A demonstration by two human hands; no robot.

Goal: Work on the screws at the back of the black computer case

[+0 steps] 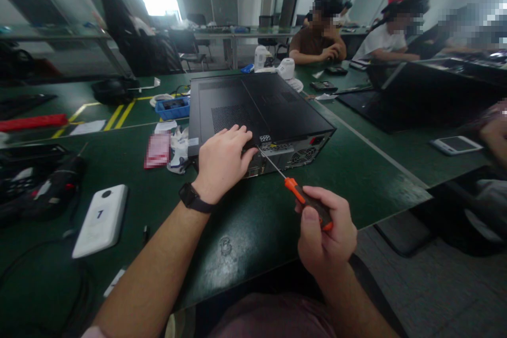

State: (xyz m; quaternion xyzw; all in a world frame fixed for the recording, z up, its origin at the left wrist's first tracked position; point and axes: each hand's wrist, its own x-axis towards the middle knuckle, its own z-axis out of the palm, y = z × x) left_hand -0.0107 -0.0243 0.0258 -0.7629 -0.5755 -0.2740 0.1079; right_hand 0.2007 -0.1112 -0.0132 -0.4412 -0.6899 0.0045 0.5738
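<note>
A black desktop computer case (273,103) lies flat on the green table, its metal back panel with a round fan grille facing me. My left hand (224,158) lies on the near edge of its top, fingers stretched out and thumb at the back edge; a dark watch sits on that wrist. An orange and dark-grey screwdriver (293,190) is gripped by its handle in my right hand (330,229). Its shaft points up and left, the tip at the case's back edge beside my left thumb. Whether the tip sits in a screw is too small to tell.
Left of the case are a blue tray (173,110), a pink packet (158,149) and crumpled plastic. A white power bank (101,221) marked 1 lies nearer me. On the right are a phone (456,144) and large black panels. Other people sit beyond the table.
</note>
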